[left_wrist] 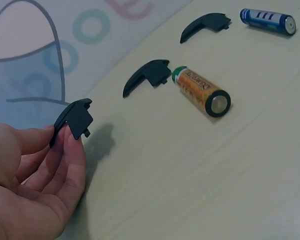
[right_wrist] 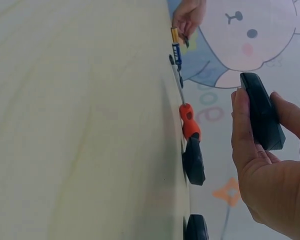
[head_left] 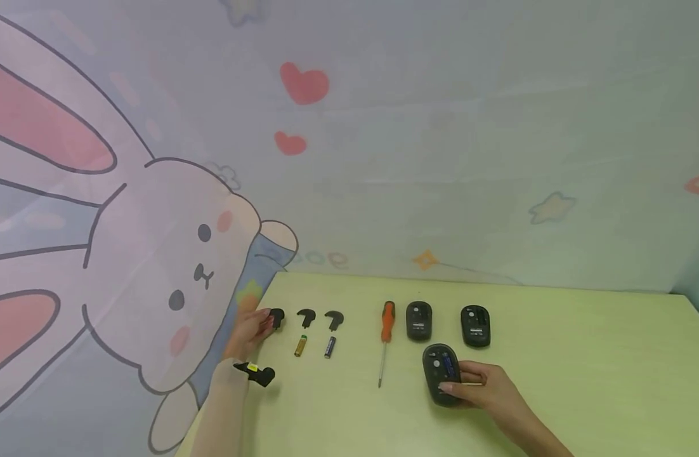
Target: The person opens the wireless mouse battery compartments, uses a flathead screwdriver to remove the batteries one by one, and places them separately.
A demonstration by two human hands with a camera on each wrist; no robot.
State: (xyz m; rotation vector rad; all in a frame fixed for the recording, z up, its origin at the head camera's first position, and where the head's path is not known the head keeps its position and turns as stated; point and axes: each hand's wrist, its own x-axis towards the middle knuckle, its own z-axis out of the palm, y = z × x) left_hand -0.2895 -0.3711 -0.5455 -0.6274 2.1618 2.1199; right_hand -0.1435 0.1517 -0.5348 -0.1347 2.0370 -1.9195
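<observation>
My left hand (head_left: 251, 330) pinches a small black battery cover (left_wrist: 80, 119) between thumb and fingers, just above the table at its far left. My right hand (head_left: 492, 388) grips a black computer mouse (head_left: 435, 376), its underside turned up and a blue battery (head_left: 449, 365) lying in its open slot. In the right wrist view the same mouse (right_wrist: 262, 112) is seen edge-on between thumb and fingers. Beside the left hand lie two more covers (head_left: 307, 317), with an orange battery (left_wrist: 202, 92) and a blue battery (left_wrist: 268, 21) near them.
An orange-handled screwdriver (head_left: 387, 324) lies mid-table, its tip toward the near side. Two more mice, one nearer the screwdriver (head_left: 419, 320) and one farther right (head_left: 476, 326), lie underside up. Behind the pale yellow-green table (head_left: 601, 381) hangs a printed cloth (head_left: 418, 158).
</observation>
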